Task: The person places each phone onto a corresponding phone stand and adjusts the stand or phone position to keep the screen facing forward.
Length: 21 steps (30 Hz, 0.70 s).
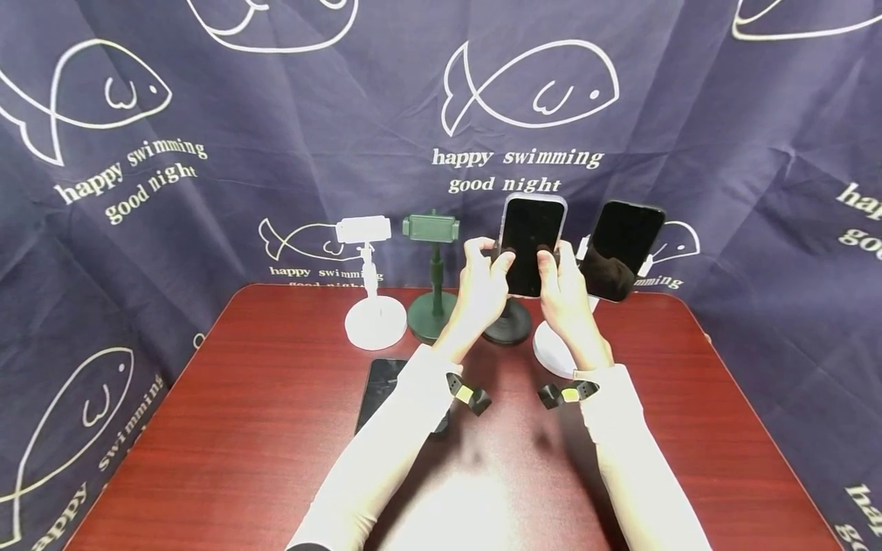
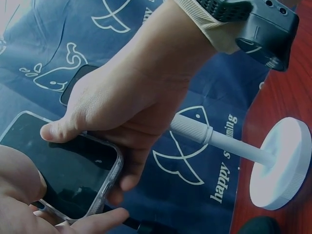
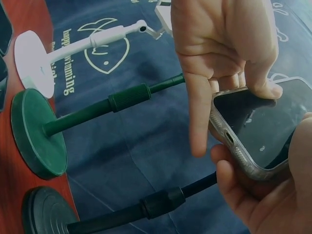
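A smartphone point(image 1: 530, 229) in a clear case stands upright, its dark screen facing me, above the round base of a black phone stand point(image 1: 508, 325). My left hand point(image 1: 485, 283) grips its left edge, thumb on the screen. At the opposite edge my right hand point(image 1: 566, 295) holds it the same way. In the right wrist view the black stem point(image 3: 163, 202) runs up behind the phone; the stand's clamp is hidden. Close to my right hand, a second phone point(image 1: 623, 241) sits tilted in the clamp of a white stand point(image 2: 282, 163).
To the left stand a green phone stand point(image 1: 434, 298) and another white stand point(image 1: 375, 321), their clamps without phones. A dark phone point(image 1: 379, 383) lies on the red table point(image 1: 227, 428), partly under my left forearm. A blue fish-print cloth point(image 1: 386, 115) hangs behind.
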Tool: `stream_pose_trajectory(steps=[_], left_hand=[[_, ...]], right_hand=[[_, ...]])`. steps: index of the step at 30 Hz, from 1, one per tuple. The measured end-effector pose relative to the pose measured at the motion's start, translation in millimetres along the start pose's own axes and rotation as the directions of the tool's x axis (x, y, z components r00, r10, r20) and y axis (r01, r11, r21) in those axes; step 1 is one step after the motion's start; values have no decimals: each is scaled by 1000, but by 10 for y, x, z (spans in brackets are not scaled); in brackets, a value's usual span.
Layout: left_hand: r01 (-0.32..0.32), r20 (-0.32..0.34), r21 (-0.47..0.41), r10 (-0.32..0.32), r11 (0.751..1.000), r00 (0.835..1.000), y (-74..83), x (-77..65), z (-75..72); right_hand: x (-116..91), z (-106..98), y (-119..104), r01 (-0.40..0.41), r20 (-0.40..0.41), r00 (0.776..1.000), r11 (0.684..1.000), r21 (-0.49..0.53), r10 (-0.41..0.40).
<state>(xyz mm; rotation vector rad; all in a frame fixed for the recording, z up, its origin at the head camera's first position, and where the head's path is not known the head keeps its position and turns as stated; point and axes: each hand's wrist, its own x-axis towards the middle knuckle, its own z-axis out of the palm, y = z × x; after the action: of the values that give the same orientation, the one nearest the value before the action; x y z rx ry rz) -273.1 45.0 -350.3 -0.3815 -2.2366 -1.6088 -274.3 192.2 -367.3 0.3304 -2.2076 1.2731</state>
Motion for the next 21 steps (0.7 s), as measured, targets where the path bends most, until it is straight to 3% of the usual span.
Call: stream_pose_trajectory(steps=[4, 10, 14, 17, 21], left_hand=[[-1, -1, -3, 1, 1000, 1000, -32, 3, 13], [34, 42, -103, -30, 994, 999, -76, -14, 29], [93, 117, -264, -63, 960, 991, -111, -72, 39], [127, 163, -328, -76, 936, 984, -182, -118, 48], [109, 191, -245, -62, 963, 980, -306, -166, 41]], right_hand=[[3, -1, 11, -4, 6, 1000, 1000, -10, 4], [-13, -19, 4, -32, 21, 999, 999, -17, 33], [-70, -18, 20, -82, 63, 995, 997, 14, 81], [-132, 2, 41, -122, 108, 987, 992, 38, 117], [-217, 38, 65, -159, 168, 974, 987, 29, 152]])
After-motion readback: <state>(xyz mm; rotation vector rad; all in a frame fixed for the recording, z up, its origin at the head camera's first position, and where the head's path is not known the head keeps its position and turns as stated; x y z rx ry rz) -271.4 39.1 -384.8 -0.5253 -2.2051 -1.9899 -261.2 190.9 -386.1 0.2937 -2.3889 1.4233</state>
